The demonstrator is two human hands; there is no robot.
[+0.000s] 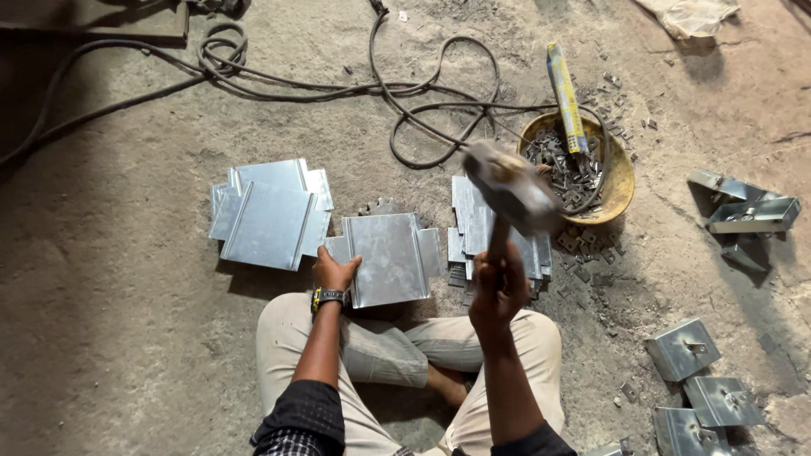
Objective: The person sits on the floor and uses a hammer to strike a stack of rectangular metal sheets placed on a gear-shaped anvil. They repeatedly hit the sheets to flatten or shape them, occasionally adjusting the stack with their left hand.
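Note:
I sit cross-legged on a dusty concrete floor. My left hand (334,272) presses flat on the left edge of a cut sheet-metal blank (390,257) that lies in front of my knees. My right hand (498,287) grips the wooden handle of a hammer (512,192), raised over the floor, its metal head blurred with motion. Under the hammer lies a stack of similar metal blanks (470,226). Another pile of blanks (270,215) lies to the left.
A yellow bowl (618,179) of small metal bits holds a long yellow packet (566,97). Black cables (338,80) loop across the floor behind. Folded metal boxes (748,215) lie at right, finished brackets (697,380) at lower right.

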